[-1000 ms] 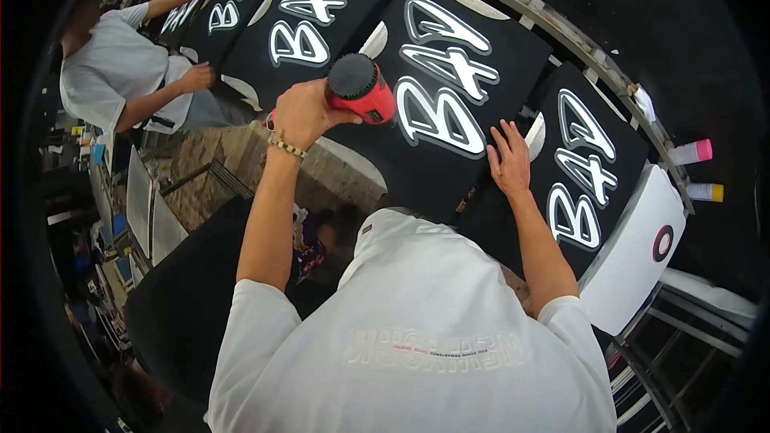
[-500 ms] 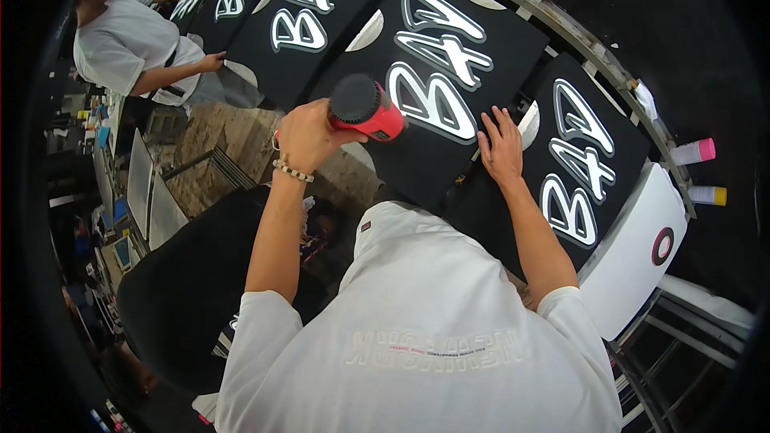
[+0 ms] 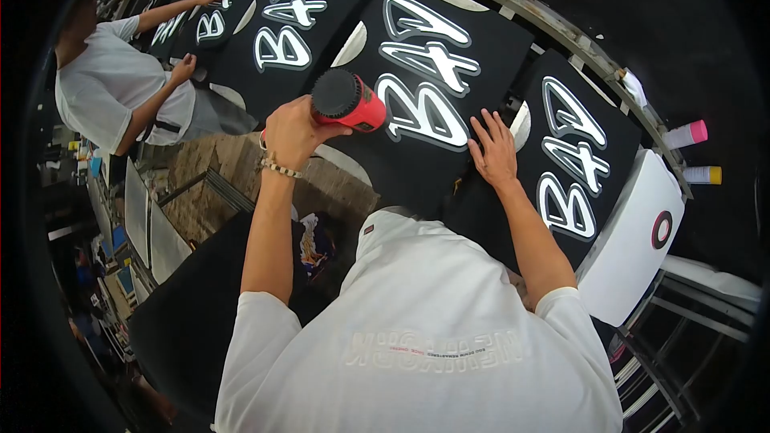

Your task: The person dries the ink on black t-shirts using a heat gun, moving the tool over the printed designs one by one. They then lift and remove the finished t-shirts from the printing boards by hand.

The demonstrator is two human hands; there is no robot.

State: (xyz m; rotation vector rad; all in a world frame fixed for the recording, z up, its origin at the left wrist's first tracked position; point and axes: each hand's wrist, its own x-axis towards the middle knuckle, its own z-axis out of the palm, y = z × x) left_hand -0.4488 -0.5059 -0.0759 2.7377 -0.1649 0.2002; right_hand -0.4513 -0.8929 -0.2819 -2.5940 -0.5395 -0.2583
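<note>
My left hand (image 3: pixel 295 130) is wrapped round a red heat gun with a black round rear end (image 3: pixel 348 101). The tool lies just left of the large white letters on a black printed shirt (image 3: pixel 417 168). At that shirt's right edge rests my right hand (image 3: pixel 493 148), fingers spread and holding nothing. Beside it on the right is another black shirt (image 3: pixel 613 124) with the same white lettering. The tool's front end points toward the lower letter; its nozzle is hard to make out.
A co-worker in a white shirt (image 3: pixel 104 72) reaches over more black shirts (image 3: pixel 241 72) at the upper left. A white board (image 3: pixel 634 248) lies at the right, near pink (image 3: pixel 686 135) and yellow (image 3: pixel 703 175) containers. A wooden rail (image 3: pixel 553 24) runs behind the shirts.
My left hand and the heat gun have shifted slightly left and up in view. The co-worker's lower hand has moved left and lifted away from the shirt edge.
</note>
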